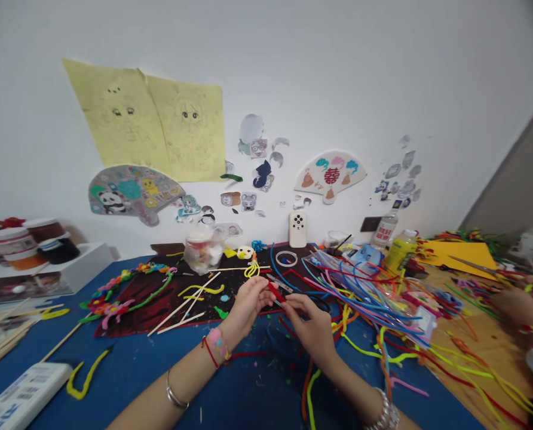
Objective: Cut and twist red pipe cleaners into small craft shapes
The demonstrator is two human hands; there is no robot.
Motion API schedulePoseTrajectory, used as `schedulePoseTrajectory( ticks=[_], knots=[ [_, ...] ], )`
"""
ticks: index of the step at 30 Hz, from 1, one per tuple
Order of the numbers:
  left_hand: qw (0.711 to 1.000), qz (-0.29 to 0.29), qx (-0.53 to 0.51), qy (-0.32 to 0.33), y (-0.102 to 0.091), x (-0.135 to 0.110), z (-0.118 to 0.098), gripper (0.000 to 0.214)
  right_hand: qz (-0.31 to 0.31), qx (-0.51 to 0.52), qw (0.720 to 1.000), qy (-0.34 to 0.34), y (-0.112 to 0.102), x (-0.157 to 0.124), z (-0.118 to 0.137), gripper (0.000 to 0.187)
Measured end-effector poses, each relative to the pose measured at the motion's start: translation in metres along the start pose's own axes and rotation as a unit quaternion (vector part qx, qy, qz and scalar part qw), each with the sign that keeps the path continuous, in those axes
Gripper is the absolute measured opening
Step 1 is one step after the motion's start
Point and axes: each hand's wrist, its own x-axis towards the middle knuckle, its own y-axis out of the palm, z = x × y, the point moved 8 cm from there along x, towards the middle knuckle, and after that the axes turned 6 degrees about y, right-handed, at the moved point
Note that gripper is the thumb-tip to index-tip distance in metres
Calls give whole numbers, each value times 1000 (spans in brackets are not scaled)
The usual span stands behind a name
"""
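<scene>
Fingers of the person's left hand and right hand are closed in a pinch on a small red object from either side, with a glint of metal on it, too small to make out. They hold it up near the edge of a dark red mat on a blue table. Just left of the hands, thin wooden sticks and yellow pipe cleaners lie across the mat, with a flower garland of twisted pipe cleaners further along. To the right, long coloured pipe cleaners spill from a clear plastic bag, and loose strands trail over the table just below the right hand. A yellow bottle stands behind the bag. Scissors lie on a yellow card on the wooden table at right, where a co-worker's hand is working among more pipe cleaners. A beaded bracelet circles the person's left wrist, and a silver bangle sits further up that forearm.
</scene>
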Motion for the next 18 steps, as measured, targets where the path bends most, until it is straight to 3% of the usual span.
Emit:
schedulePoseTrajectory(
  ticks=[18],
  knots=[
    [995,55,74,-25,-4,4,-8,27,-6,-35,999,-22,0,-2,3,7]
  ],
)
